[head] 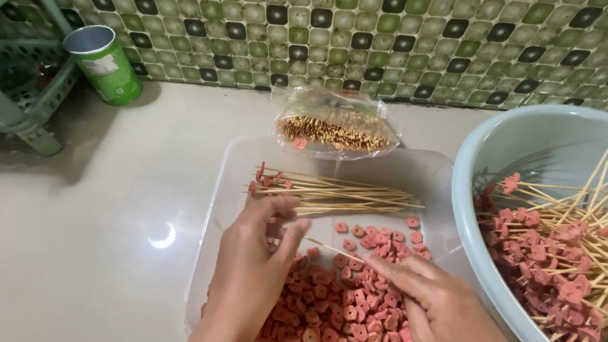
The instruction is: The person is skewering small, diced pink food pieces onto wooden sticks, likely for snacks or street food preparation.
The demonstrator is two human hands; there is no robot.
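My left hand and right hand pinch one thin bamboo skewer (fingertips closed) over the pink sausage slices in the clear plastic tray; grey basin at three o'clock.

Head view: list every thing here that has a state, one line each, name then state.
Clear rectangular plastic tray: open, part-filled with loose pink sausage slices.
Row of bamboo skewers: lying flat across the tray, pink pieces on their left ends.
Clear plastic bag of bare skewers: lying on its side.
Pale blue round basin: holds loaded skewers.
Green can: tilted, open-topped.
Left hand: pinching a thin skewer.
Right hand: fingers on slices.
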